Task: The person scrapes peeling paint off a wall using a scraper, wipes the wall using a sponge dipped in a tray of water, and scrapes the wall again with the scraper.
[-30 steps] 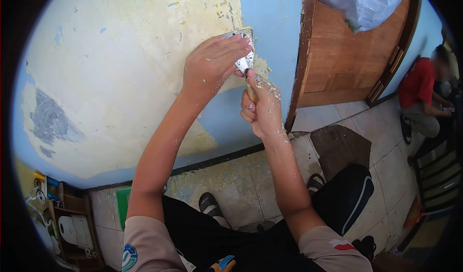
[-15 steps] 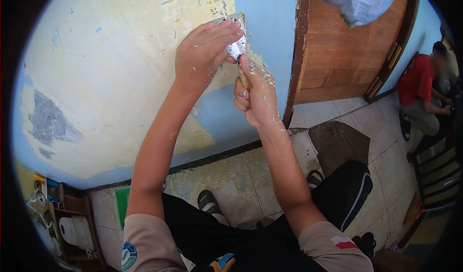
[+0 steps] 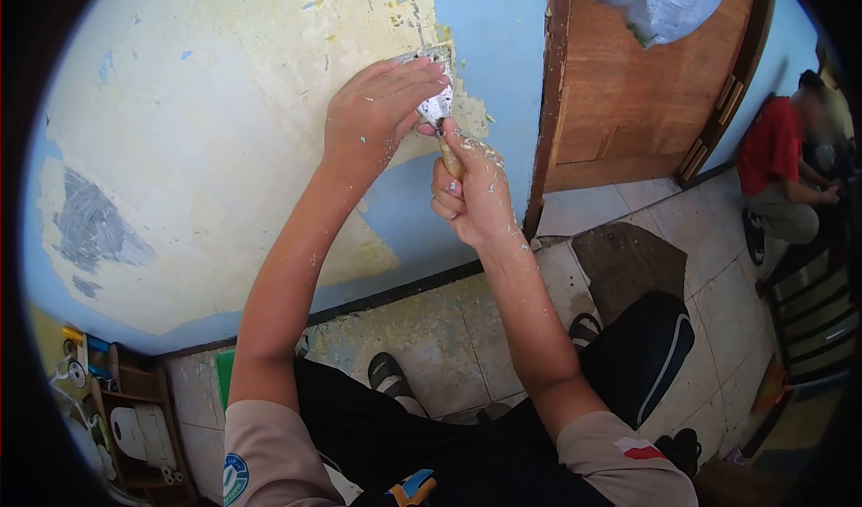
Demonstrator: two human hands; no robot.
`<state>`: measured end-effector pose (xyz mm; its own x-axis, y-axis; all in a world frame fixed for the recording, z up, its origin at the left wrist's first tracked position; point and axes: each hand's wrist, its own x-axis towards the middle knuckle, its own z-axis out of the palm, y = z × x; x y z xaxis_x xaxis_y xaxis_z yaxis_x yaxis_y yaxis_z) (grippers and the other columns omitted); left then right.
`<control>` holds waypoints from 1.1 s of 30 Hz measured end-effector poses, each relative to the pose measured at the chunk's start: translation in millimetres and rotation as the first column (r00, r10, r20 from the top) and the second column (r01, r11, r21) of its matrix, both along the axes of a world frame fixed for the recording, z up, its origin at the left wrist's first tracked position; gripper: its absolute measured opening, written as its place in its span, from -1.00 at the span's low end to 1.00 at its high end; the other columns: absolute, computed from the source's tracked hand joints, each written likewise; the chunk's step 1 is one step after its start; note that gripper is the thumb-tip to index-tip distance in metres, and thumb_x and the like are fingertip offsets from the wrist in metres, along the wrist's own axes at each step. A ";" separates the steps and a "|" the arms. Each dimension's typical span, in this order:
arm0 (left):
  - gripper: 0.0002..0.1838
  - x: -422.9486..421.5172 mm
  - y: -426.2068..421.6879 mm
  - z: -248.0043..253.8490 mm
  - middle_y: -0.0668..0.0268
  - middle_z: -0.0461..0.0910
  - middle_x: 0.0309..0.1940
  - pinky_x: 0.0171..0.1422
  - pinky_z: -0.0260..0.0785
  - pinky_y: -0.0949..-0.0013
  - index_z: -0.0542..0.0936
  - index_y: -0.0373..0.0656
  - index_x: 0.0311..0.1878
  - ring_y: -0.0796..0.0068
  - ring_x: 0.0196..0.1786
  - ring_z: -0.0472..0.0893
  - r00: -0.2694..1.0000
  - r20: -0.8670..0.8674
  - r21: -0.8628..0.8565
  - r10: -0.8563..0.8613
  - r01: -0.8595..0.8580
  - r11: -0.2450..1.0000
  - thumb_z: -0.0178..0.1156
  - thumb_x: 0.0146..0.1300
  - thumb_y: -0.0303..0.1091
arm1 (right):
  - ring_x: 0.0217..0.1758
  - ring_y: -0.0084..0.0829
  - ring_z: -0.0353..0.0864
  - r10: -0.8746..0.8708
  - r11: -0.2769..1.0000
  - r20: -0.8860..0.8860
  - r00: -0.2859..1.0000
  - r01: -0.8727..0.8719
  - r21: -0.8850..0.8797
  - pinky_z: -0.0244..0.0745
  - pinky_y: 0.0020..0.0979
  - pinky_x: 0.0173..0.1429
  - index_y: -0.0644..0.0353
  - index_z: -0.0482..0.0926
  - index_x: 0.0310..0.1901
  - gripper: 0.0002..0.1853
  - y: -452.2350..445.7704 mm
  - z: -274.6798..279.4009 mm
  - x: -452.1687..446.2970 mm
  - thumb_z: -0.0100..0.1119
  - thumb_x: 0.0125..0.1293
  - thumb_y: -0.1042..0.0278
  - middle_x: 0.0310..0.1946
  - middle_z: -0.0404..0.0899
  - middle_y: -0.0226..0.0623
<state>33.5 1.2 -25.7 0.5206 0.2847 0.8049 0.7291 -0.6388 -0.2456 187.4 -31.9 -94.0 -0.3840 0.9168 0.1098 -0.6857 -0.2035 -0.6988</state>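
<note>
A paint scraper [image 3: 437, 105] with a flat, speckled metal blade and a worn wooden handle is against the wall [image 3: 242, 130], where blue paint borders a bare cream patch. My right hand [image 3: 479, 184] is closed around the handle, thumb pointing up toward the blade. Across the blade lie the fingers of my left hand [image 3: 370, 112], held together and pressing on it, with the thumb low near the neck. The fingers cover part of the blade. Paint flakes stick to both hands and forearms. Ragged paint edges show just right of the blade.
A wooden door [image 3: 646, 85] stands to the right, with a white plastic bag [image 3: 669, 0] hanging before it. A brown mat [image 3: 631, 269] lies on the tiles. A person in red [image 3: 772, 148] crouches at far right. A small shelf [image 3: 135, 417] stands lower left.
The scraper and both hands have moved slightly down along the wall. My two hands keep the same hold on it.
</note>
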 end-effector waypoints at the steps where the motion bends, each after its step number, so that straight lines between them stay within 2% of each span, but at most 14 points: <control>1: -0.54 -0.1 3.2 3.9 0.41 0.78 0.07 0.36 0.53 0.23 0.77 -0.02 0.03 0.36 0.25 0.70 1.000 -0.009 0.048 0.006 -0.005 0.999 0.43 -0.02 -0.59 | -0.77 -0.68 -0.11 0.022 1.000 -0.006 1.000 -0.022 0.001 -0.21 -0.49 -0.64 0.15 0.61 0.15 -0.58 3.4 -0.6 -1.2 -0.01 0.66 -0.05 -0.74 0.11 -0.58; 3: -0.54 2.3 6.2 8.1 0.40 0.78 0.07 0.35 0.54 0.24 0.77 -0.02 0.02 0.36 0.25 0.70 1.000 -0.006 0.085 0.013 -0.013 0.996 0.43 -0.02 -0.59 | -0.77 -0.68 -0.11 0.005 1.000 -0.016 1.000 -0.005 0.003 -0.21 -0.48 -0.64 0.14 0.60 0.16 -0.58 1.3 9.6 0.7 -0.01 0.66 -0.05 -0.74 0.11 -0.58; 5: -0.55 2.2 6.4 11.7 0.40 0.79 0.06 0.36 0.54 0.24 0.77 -0.02 0.01 0.36 0.24 0.71 0.999 0.034 0.044 -0.023 0.021 0.999 0.43 -0.02 -0.58 | -0.78 -0.68 -0.10 -0.009 1.000 -0.036 0.999 0.009 0.001 -0.21 -0.48 -0.64 0.14 0.60 0.16 -0.58 -2.5 9.0 0.5 -0.02 0.66 -0.05 -0.74 0.11 -0.58; 8: -0.56 2.8 -2.7 1.9 0.41 0.79 0.05 0.36 0.54 0.24 0.76 -0.04 0.00 0.36 0.24 0.71 1.000 0.006 -0.033 -0.017 0.017 0.999 0.43 -0.02 -0.57 | -0.77 -0.67 -0.10 -0.003 1.000 -0.053 0.999 0.003 -0.002 -0.21 -0.48 -0.64 0.13 0.59 0.17 -0.58 -5.6 1.3 3.0 -0.01 0.66 -0.06 -0.74 0.11 -0.58; 10: -0.57 0.8 -1.6 4.8 0.41 0.79 0.05 0.36 0.53 0.24 0.76 -0.04 0.00 0.36 0.24 0.71 1.000 -0.005 -0.018 -0.019 0.019 1.000 0.43 -0.02 -0.57 | -0.77 -0.67 -0.10 0.051 0.998 -0.065 0.997 -0.053 -0.025 -0.20 -0.48 -0.64 0.12 0.58 0.17 -0.58 -4.5 -1.9 1.5 -0.02 0.66 -0.07 -0.74 0.11 -0.58; 14: -0.57 -1.5 1.6 3.3 0.42 0.79 0.06 0.37 0.53 0.24 0.77 -0.04 0.01 0.38 0.24 0.71 1.000 -0.003 -0.006 -0.016 0.016 1.000 0.44 0.00 -0.54 | -0.77 -0.67 -0.10 0.024 0.998 -0.083 0.996 -0.029 -0.057 -0.20 -0.48 -0.63 0.13 0.58 0.17 -0.57 -5.6 -0.9 -3.8 -0.02 0.67 -0.06 -0.74 0.11 -0.58; 16: -0.58 -0.6 -2.7 -2.5 0.42 0.79 0.06 0.37 0.52 0.23 0.77 -0.03 0.01 0.39 0.24 0.71 1.000 -0.001 -0.008 -0.006 0.006 1.000 0.44 0.00 -0.53 | -0.77 -0.66 -0.11 -0.027 0.999 -0.035 0.999 0.026 -0.021 -0.21 -0.47 -0.63 0.14 0.59 0.17 -0.57 -6.4 -1.3 -0.6 -0.02 0.67 -0.06 -0.74 0.10 -0.58; 19: -0.58 0.2 4.1 0.2 0.42 0.79 0.07 0.37 0.52 0.23 0.77 -0.03 0.01 0.39 0.25 0.70 1.000 -0.005 0.030 -0.005 0.005 1.000 0.44 0.00 -0.52 | -0.77 -0.66 -0.12 -0.003 1.000 -0.013 1.000 0.003 0.020 -0.22 -0.46 -0.63 0.14 0.60 0.15 -0.57 4.4 -6.8 -3.6 -0.01 0.66 -0.06 -0.75 0.09 -0.58; 24: -0.57 -3.4 6.6 -0.4 0.42 0.78 0.07 0.38 0.51 0.23 0.77 -0.03 0.01 0.38 0.25 0.70 1.000 -0.009 0.026 -0.010 0.010 1.000 0.45 -0.01 -0.50 | -0.77 -0.67 -0.12 -0.029 1.000 -0.018 0.999 0.029 0.005 -0.22 -0.46 -0.63 0.16 0.60 0.14 -0.57 0.0 -2.1 -10.6 -0.01 0.67 -0.05 -0.75 0.09 -0.58; 26: -0.56 -2.6 8.2 1.5 0.42 0.78 0.07 0.38 0.51 0.23 0.77 -0.03 0.02 0.37 0.26 0.70 1.000 -0.013 0.064 -0.010 0.010 0.998 0.45 -0.01 -0.51 | -0.77 -0.66 -0.12 -0.038 0.999 -0.007 0.999 0.038 -0.013 -0.21 -0.46 -0.63 0.16 0.60 0.14 -0.57 2.1 3.7 -10.4 -0.02 0.67 -0.05 -0.75 0.08 -0.58; 29: -0.56 -1.7 20.3 13.2 0.43 0.79 0.07 0.39 0.51 0.24 0.77 -0.03 0.02 0.38 0.26 0.70 0.999 0.042 0.129 -0.026 0.020 0.991 0.45 -0.01 -0.51 | -0.77 -0.67 -0.12 -0.072 0.996 0.000 0.997 0.072 0.053 -0.21 -0.47 -0.62 0.15 0.60 0.13 -0.58 10.7 11.5 -7.0 -0.02 0.67 -0.05 -0.75 0.09 -0.58; 31: -0.56 0.1 17.6 11.4 0.43 0.79 0.06 0.38 0.51 0.24 0.77 -0.04 0.02 0.37 0.26 0.70 0.998 0.059 0.111 -0.035 0.028 0.993 0.45 -0.01 -0.52 | -0.74 -0.68 -0.07 -0.036 0.996 -0.042 0.998 0.039 0.078 -0.18 -0.47 -0.61 0.12 0.61 0.08 -0.60 11.9 12.3 -2.8 0.08 0.62 -0.08 -0.72 0.15 -0.59; 33: -0.56 1.6 11.8 8.9 0.43 0.79 0.06 0.38 0.51 0.24 0.77 -0.05 0.01 0.37 0.26 0.70 0.997 0.067 0.101 -0.048 0.041 0.994 0.44 -0.01 -0.54 | -0.74 -0.68 -0.07 -0.033 0.998 -0.059 0.998 0.036 0.058 -0.18 -0.47 -0.61 0.12 0.60 0.08 -0.60 2.0 6.0 -2.7 0.08 0.63 -0.08 -0.72 0.15 -0.59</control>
